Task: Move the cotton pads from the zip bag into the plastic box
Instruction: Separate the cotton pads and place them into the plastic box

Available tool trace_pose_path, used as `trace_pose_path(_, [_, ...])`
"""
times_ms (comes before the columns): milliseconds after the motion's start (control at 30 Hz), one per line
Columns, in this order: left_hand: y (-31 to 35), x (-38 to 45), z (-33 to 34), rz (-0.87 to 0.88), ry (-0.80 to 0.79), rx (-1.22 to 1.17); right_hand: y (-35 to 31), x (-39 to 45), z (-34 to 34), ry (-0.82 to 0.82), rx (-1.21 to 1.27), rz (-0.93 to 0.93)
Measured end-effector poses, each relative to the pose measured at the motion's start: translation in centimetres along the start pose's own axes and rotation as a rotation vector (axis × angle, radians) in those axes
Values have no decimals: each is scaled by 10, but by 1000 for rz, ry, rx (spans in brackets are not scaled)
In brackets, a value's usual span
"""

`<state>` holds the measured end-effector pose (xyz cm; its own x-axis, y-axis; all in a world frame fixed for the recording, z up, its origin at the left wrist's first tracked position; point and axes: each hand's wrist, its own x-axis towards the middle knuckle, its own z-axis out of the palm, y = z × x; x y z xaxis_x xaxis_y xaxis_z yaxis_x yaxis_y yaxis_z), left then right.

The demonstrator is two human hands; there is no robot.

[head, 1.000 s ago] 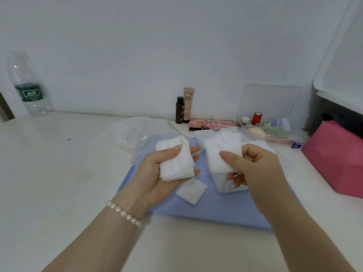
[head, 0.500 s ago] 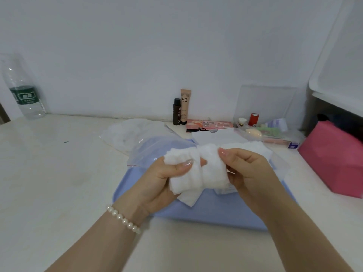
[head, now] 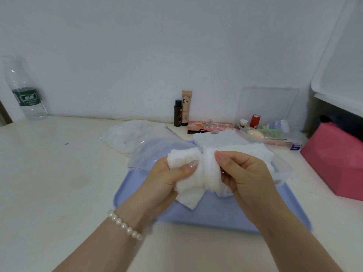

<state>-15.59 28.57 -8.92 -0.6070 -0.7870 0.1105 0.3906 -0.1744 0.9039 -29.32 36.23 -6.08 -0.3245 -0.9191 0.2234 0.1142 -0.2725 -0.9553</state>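
A water bottle stands at the tabletop's far left corner. Nearer the middle, the zip bag lies partly on the far left of the blue tray. My left hand grips a stack of cotton pads, thumb curled over it, pressed against the second stack pinched in my right hand. One loose pad lies beneath them on the tray. Behind my right hand sits the plastic box, holding more pads.
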Motion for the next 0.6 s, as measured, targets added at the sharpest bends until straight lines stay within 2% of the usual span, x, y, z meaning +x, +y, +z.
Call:
trace_pose_path(233, [2, 0, 7, -38, 25, -107, 2, 1, 0, 118, -216, -121])
trace_pose_path(333, [3, -1, 9, -47, 31, -141, 1, -1, 4, 81, -227, -178])
trace_pose_path(467, [7, -4, 12, -73, 30, -166, 2, 0, 2, 93, -206, -219])
trace_pose_path(600, [9, -6, 11, -149, -35, -217, 10, 3, -3, 165, -383, -193])
